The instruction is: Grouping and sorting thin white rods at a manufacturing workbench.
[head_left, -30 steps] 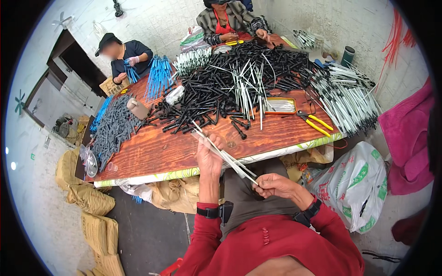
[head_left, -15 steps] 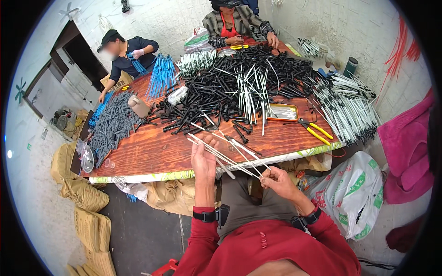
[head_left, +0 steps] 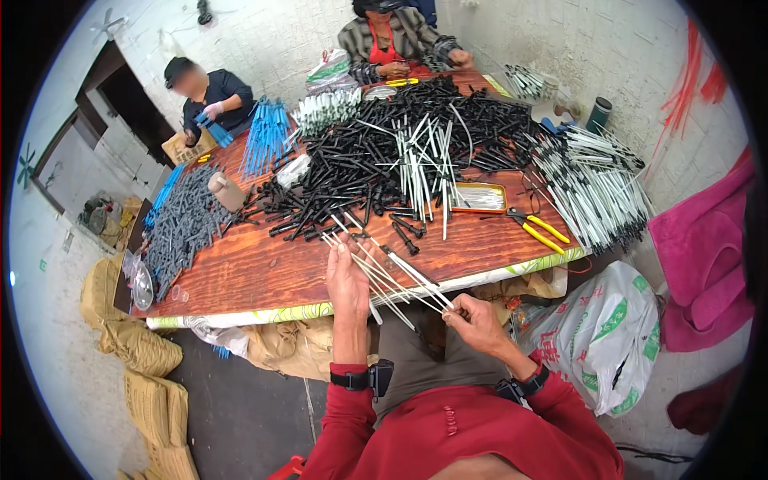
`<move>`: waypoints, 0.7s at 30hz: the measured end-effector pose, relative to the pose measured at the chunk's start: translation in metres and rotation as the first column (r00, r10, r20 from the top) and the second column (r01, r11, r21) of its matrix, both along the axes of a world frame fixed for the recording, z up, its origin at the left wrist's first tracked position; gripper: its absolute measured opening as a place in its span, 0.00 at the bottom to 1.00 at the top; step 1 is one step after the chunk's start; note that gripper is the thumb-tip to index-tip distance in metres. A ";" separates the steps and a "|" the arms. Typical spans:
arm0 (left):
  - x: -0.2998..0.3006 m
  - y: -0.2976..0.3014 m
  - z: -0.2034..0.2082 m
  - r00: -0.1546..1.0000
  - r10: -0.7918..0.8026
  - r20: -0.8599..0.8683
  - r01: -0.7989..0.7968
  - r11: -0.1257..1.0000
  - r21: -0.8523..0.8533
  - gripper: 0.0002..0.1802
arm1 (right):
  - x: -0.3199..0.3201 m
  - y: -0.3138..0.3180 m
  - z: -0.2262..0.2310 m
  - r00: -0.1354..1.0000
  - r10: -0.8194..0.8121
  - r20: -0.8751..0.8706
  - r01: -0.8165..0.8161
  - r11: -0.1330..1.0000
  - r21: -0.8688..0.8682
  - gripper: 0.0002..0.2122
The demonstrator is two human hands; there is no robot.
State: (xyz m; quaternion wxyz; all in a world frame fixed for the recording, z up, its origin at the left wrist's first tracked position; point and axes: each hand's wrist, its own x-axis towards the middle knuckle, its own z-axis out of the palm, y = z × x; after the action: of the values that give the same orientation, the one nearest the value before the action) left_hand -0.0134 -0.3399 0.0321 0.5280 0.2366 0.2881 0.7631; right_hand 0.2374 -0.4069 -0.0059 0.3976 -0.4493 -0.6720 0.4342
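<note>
Several thin white sticks [head_left: 382, 282] fan out from my left hand [head_left: 347, 276], which is closed around them over the table's front edge. My right hand [head_left: 474, 322], to the right and slightly nearer, pinches the end of a thicker white rod [head_left: 422, 277]. That rod slants up and left to a dark tip, and crosses near the thin sticks. Just beyond my hands lie loose black plastic pieces [head_left: 406, 240], in front of a large heap of similar black pieces [head_left: 344, 180]. White rods [head_left: 424, 164] lie across this heap.
Yellow-handled pliers [head_left: 548, 232] lie right of a shallow tin [head_left: 505, 194] of white sticks. Bundled white rods with black ends [head_left: 588, 188] fill the table's right side, grey pieces [head_left: 188, 220] the left. Two co-workers [head_left: 220, 100] sit across. A plastic bag [head_left: 596, 340] stands at right.
The thin sticks in my left hand have spread apart, and the thicker rod's dark tip shows more plainly. My view has shifted slightly. The left co-worker's arm has drawn in.
</note>
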 end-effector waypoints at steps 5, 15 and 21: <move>0.011 0.015 -0.004 0.999 -0.027 -0.030 0.029 0.998 0.052 0.13 | 0.009 0.014 -0.005 0.994 0.033 -0.105 -0.051 0.983 -0.177 0.07; -0.008 0.026 -0.013 0.810 -0.448 0.379 0.414 0.894 0.172 0.11 | 0.046 0.087 0.050 0.810 0.536 0.239 -0.530 0.843 -0.092 0.14; -0.031 0.031 -0.023 0.808 -0.369 0.458 0.368 0.925 0.096 0.12 | 0.064 0.161 0.064 0.888 0.390 0.245 -0.391 0.919 -0.048 0.16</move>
State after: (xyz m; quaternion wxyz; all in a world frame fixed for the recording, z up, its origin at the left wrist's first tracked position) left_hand -0.0439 -0.3089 0.0096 0.7193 0.0974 0.0998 0.6806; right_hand 0.3019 -0.2454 0.0581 0.2150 -0.3556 -0.7938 0.4440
